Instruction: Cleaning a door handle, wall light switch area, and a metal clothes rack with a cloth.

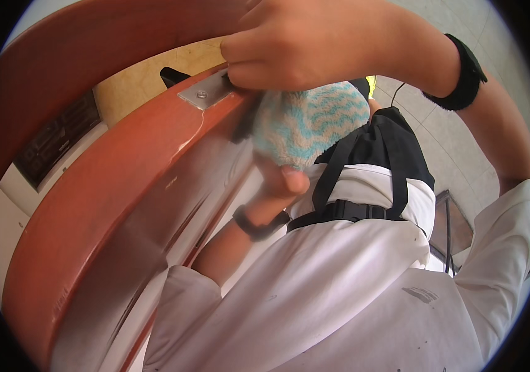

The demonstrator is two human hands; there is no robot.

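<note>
A fluffy cloth with turquoise and beige waves (pixel 314 123) lies between my two hands, beside a reddish-brown wooden door (pixel 102 172). My left hand (pixel 288 179), its thumb showing, holds the cloth's lower end; the fingers are hidden under it. My right hand (pixel 274 51) is curled above the cloth, at the door's edge by a metal plate with a screw (pixel 202 95). Its fingertips are out of sight, so what it grips cannot be told. Both wrists wear black bands.
A curved reddish-brown wooden frame (pixel 60 51) spans the upper left. Behind it is a dark panel (pixel 60 139) by a pale wall. A black bag (pixel 395 144) is strapped at my waist above grey floor tiles (pixel 460 153). A framed stand (pixel 451 223) is on the right.
</note>
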